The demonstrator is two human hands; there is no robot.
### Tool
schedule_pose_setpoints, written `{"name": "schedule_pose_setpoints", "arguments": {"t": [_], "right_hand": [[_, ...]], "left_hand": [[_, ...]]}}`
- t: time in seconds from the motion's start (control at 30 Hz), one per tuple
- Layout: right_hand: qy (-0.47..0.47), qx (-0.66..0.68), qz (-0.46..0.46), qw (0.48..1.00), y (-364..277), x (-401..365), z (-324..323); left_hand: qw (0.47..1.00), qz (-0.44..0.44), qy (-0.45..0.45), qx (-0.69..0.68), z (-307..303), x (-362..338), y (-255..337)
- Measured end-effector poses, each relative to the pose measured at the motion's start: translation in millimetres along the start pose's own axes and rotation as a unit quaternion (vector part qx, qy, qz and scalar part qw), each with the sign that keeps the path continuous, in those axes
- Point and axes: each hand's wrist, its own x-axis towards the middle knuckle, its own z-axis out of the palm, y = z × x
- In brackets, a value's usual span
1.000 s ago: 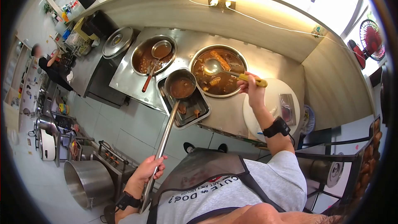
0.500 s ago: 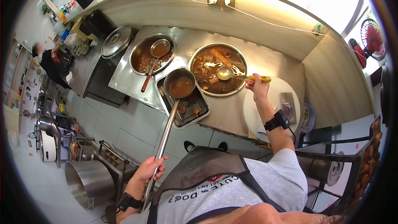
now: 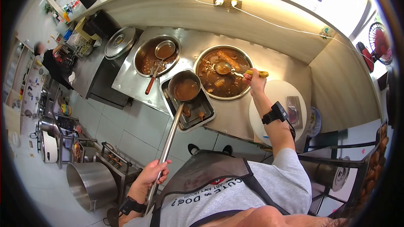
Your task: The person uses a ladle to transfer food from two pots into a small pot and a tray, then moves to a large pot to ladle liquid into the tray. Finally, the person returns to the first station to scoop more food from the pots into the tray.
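My left hand (image 3: 154,173) is wrapped round the long metal handle of a large ladle (image 3: 185,86). Its bowl holds brown liquid and rests over a rectangular metal tray (image 3: 194,122) with a few brown pieces in it. My right hand (image 3: 256,80) grips the yellow handle of a small ladle (image 3: 223,68), whose bowl is in the brown broth of the right round pot (image 3: 224,98). A long orange-brown piece (image 3: 228,59) lies in that broth beside the small ladle. In the left round pot (image 3: 138,62), a strainer ladle (image 3: 165,50) with a red-brown handle leans on the rim.
A white round board (image 3: 269,101) with a flat metal blade (image 3: 293,111) lies right of the pots. Stacked lids (image 3: 120,43) stand at the left. A large steel pot (image 3: 91,186) is at lower left. A person in black (image 3: 54,67) is at far left.
My right hand has moved slightly left with the small ladle, whose bowl has shifted left and up in the broth, nearer the long piece. My left hand and the large ladle look nearly unchanged.
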Motion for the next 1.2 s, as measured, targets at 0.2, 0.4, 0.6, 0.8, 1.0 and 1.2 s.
{"name": "schedule_pose_setpoints", "arguments": {"t": [0.2, 0.4, 0.6, 0.8, 1.0, 1.2], "right_hand": [[-0.012, 0.04, -0.008, 0.999, 12.9, 10.6, 24.9], [-0.005, 0.054, -0.028, 0.998, 19.0, 19.3, 48.1], [-0.001, 0.048, -0.033, 0.998, 27.4, 28.3, 63.9], [-0.028, 0.025, -0.049, 0.998, 41.7, 38.1, 70.6], [-0.063, 0.022, -0.024, 0.997, 43.9, 28.0, 68.0], [-0.111, 0.017, -0.001, 0.994, 49.6, 18.2, 53.9]], "left_hand": [[1.0, -0.001, -0.011, 0.0, -3.7, 0.3, -0.5], [1.0, -0.002, -0.022, -0.004, -5.9, 0.9, -1.5], [1.0, -0.004, -0.026, -0.004, -7.1, 1.3, -1.9], [1.0, -0.003, -0.016, -0.004, -2.4, -0.9, 0.5], [1.0, -0.002, -0.008, 0.001, -2.6, 0.8, -0.2], [1.0, -0.002, -0.013, 0.005, -1.3, -0.4, 1.1]]}}
